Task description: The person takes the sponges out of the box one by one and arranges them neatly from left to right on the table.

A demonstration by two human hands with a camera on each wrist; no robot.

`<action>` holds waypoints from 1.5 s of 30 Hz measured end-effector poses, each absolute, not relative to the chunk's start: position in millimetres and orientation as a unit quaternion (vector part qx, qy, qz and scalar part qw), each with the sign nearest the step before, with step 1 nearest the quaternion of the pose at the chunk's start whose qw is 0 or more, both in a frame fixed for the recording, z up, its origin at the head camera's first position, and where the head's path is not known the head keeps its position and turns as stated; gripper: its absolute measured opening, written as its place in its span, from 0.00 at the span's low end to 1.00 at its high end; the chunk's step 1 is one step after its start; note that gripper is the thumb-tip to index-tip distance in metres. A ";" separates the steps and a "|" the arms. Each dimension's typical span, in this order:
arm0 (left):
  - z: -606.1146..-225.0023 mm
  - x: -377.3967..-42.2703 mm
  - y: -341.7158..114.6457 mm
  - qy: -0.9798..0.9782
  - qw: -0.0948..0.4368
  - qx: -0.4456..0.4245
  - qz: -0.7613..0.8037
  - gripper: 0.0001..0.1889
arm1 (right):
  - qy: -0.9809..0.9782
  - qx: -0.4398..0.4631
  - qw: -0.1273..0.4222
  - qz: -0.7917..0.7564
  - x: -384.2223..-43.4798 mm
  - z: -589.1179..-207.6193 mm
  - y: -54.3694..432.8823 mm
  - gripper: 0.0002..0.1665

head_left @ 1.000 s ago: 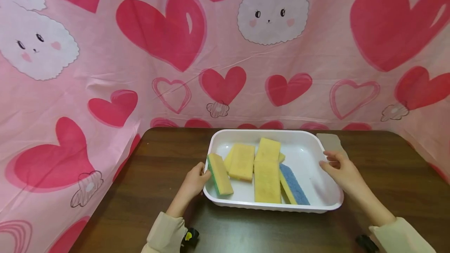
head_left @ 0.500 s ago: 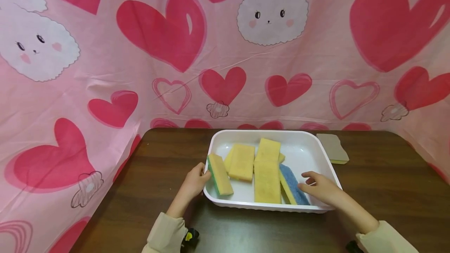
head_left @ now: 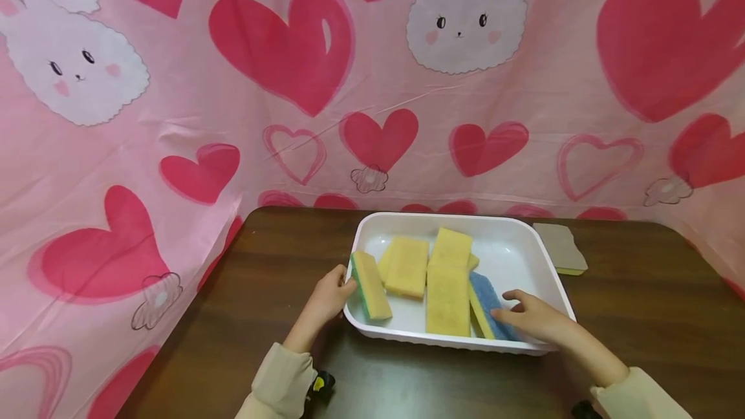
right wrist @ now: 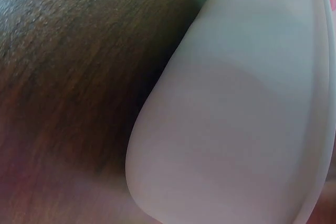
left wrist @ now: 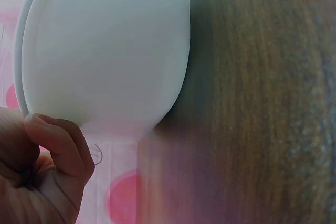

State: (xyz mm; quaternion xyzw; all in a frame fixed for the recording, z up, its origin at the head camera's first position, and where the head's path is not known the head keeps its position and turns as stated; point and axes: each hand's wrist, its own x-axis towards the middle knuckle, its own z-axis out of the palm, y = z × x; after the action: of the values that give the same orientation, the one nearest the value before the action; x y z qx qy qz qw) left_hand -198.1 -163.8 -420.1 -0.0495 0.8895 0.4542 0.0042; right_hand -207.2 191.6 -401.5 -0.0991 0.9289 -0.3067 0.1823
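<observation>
A white rectangular tray (head_left: 515, 254) lies on the table with several yellow sponges in it. My left hand (head_left: 328, 295) pinches the tray's left rim between thumb and fingers; the left wrist view shows this hand (left wrist: 55, 156) at the rim of the pale outer wall (left wrist: 110, 51). Beside it inside the tray leans a yellow sponge with a green side (head_left: 372, 286). Over the right part reaches my right hand (head_left: 535, 319), thumb and forefinger apart, fingertips right at the blue-faced sponge (head_left: 484, 293). Plain yellow faces show on the middle sponges (head_left: 448, 302).
A grey-faced sponge (head_left: 560, 246) lies on the dark wooden table (head_left: 279, 257), right of the tray. Behind the table hangs a pink curtain (head_left: 372, 83) with hearts and rabbits. The right wrist view shows the tray's outer wall (right wrist: 231, 119).
My right hand has moved from the tray's right rim, near the grey-faced sponge, inward to the blue-faced sponge. My left hand stays at the left rim. The head view has shifted slightly.
</observation>
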 end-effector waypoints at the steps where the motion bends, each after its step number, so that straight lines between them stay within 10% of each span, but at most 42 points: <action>1: -419.7 -198.9 -163.5 0.890 0.004 -0.047 0.454 0.07 | 0.927 -0.100 0.189 -0.308 -207.8 -401.2 192.1 0.40; 25: -417.8 -201.2 -162.7 0.892 0.001 -0.046 0.450 0.06 | 0.928 -0.098 0.209 -0.291 -213.3 -399.0 192.9 0.49; 45: -422.8 -196.0 -162.9 0.891 -0.004 -0.039 0.453 0.06 | 0.899 -0.094 0.210 -0.372 -208.3 -411.0 198.5 0.38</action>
State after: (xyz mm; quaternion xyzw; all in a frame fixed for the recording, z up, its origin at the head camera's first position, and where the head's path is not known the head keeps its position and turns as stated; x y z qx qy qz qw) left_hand -196.0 -162.9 -422.8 -0.0387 0.8909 0.4526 -0.0044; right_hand -208.3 198.5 -411.0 -0.0945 0.8992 -0.3721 0.2099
